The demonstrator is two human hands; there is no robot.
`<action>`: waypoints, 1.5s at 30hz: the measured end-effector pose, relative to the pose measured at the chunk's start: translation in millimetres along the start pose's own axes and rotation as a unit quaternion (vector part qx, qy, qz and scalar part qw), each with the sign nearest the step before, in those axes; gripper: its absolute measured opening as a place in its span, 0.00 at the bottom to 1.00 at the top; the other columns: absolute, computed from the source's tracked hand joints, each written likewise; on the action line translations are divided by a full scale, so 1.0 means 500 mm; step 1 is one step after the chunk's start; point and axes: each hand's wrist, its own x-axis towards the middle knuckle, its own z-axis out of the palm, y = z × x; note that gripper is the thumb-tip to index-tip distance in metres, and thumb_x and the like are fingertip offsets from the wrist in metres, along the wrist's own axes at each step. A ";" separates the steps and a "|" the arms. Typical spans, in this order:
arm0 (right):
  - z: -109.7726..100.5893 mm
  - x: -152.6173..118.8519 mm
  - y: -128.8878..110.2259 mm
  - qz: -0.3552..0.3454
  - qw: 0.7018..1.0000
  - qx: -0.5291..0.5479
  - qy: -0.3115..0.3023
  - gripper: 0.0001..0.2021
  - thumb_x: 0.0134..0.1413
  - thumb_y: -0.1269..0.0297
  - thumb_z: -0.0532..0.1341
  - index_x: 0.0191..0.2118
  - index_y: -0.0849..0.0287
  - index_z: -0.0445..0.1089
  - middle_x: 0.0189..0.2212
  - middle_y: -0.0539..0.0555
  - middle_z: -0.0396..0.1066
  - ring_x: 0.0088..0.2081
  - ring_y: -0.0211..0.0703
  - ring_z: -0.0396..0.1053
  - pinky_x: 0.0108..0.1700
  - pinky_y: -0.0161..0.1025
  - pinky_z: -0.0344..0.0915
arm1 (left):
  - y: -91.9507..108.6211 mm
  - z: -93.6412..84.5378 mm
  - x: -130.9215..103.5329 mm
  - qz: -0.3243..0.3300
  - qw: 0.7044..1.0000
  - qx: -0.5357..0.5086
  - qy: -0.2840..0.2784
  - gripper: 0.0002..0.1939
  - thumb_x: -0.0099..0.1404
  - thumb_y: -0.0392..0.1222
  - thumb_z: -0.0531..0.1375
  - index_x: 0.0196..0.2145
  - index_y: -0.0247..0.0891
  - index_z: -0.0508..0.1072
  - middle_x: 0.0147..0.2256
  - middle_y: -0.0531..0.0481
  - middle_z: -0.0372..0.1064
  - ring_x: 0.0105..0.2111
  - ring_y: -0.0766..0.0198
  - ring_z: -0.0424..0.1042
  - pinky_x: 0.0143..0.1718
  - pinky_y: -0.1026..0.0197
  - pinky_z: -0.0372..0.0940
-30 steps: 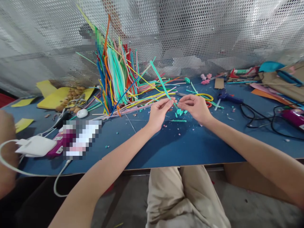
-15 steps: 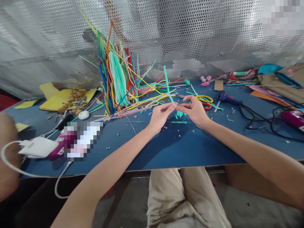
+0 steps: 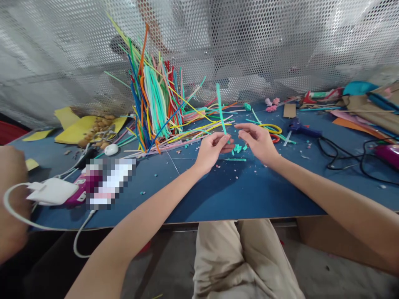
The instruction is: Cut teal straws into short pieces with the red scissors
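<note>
A teal pipe cleaner (image 3: 221, 109) stands nearly upright, pinched low between the thumb and fingers of my left hand (image 3: 212, 151). Its short lower end shows beneath the fingers. To the right, apart from it, my right hand (image 3: 259, 143) has its thumb and fingers parted with nothing visible in them. Between and below the hands lie short teal pipe cleaner pieces (image 3: 237, 148) on the blue tabletop (image 3: 202, 199). A longer teal piece (image 3: 237, 160) lies just nearer. Behind my right hand are scissors with yellow and red handles (image 3: 274, 128), partly hidden by it.
A tall bundle of coloured pipe cleaners (image 3: 154, 104) stands at the back left, before a perforated metal panel (image 3: 249, 50). On the right lie a blue glue gun (image 3: 301, 128) and its black cable. A white charger (image 3: 56, 192) sits front left, near another person's arm (image 3: 12, 199).
My right hand has come away from the pipe cleaner and moved slightly right, its fingers opening. My left hand still holds the pipe cleaner.
</note>
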 end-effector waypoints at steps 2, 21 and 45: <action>-0.001 0.001 0.000 0.009 0.999 0.023 -0.036 0.17 0.62 0.51 0.63 0.51 0.52 0.78 0.41 0.53 0.80 0.37 0.45 0.75 0.42 0.47 0.73 | -0.004 0.004 -0.002 -0.012 1.000 0.007 -0.027 0.23 0.61 0.59 0.70 0.43 0.36 0.77 0.40 0.42 0.81 0.37 0.56 0.82 0.45 0.52 0.76; -0.017 0.007 0.008 0.022 0.996 0.087 -0.020 0.16 0.49 0.49 0.73 0.38 0.54 0.80 0.38 0.54 0.81 0.40 0.49 0.78 0.48 0.51 0.76 | -0.006 -0.011 0.004 -0.068 0.993 -0.062 -0.076 0.19 0.58 0.44 0.74 0.46 0.35 0.82 0.42 0.42 0.82 0.42 0.57 0.82 0.52 0.53 0.75; -0.019 0.005 0.007 0.035 0.995 0.054 -0.082 0.17 0.48 0.51 0.74 0.39 0.55 0.75 0.34 0.55 0.80 0.36 0.50 0.78 0.42 0.51 0.75 | 0.007 -0.010 0.002 -0.008 0.998 0.050 -0.047 0.39 0.57 0.50 0.74 0.60 0.37 0.63 0.35 0.44 0.81 0.34 0.56 0.82 0.42 0.52 0.76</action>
